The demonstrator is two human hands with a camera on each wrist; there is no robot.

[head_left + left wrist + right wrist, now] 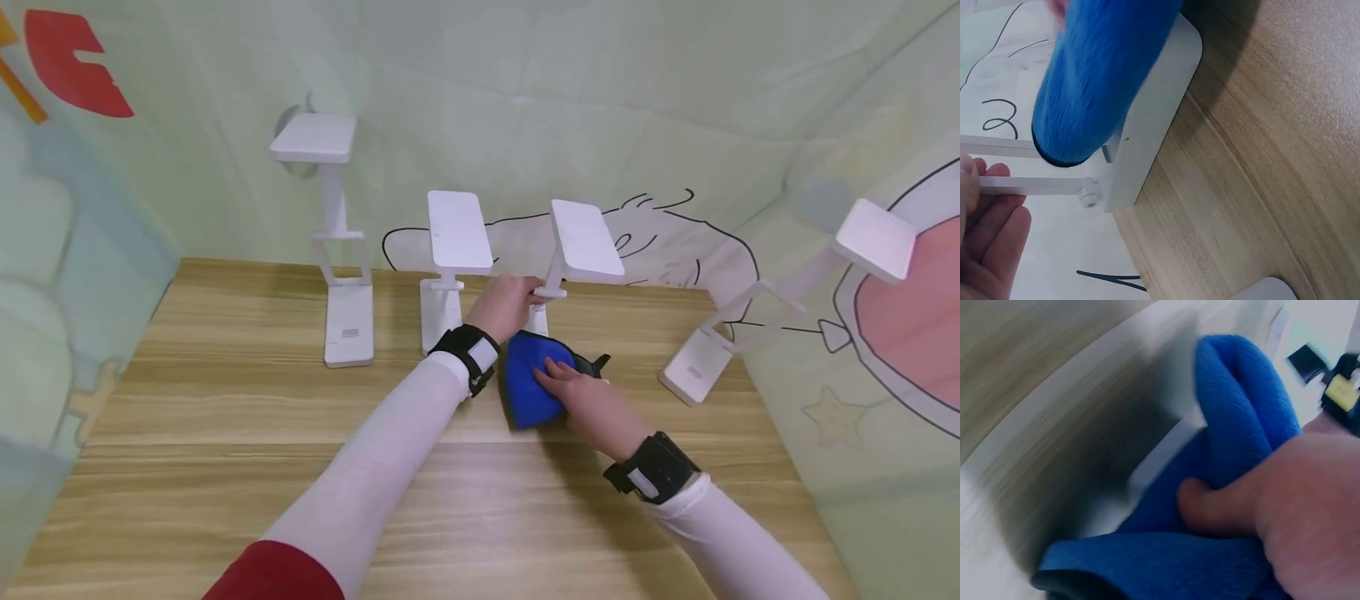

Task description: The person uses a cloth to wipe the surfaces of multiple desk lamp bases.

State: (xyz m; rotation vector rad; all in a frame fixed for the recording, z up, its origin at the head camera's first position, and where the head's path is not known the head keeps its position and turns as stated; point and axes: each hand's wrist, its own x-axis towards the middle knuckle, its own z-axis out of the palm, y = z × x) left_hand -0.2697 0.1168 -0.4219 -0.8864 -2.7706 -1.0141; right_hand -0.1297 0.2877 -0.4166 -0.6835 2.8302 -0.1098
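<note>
My left hand [501,307] pinches the thin white arm of a white folding stand [588,240], right of centre on the table. In the left wrist view, the fingers [1007,222] and thumb close round one of its slim bars [1035,185]. My right hand [600,410] grips a blue plush cloth [528,383] with black edging, which lies over the base of the same stand and hides most of it. Up close in the right wrist view, the thumb [1210,506] presses into the folded cloth [1235,400], and a pale edge of the base shows beside it.
Another white stand [459,229] is just left of my left hand. Farther left is a taller one [348,321], and one more [697,367] leans at the right edge. A printed fabric backdrop [600,100] rises behind the wooden table [225,433].
</note>
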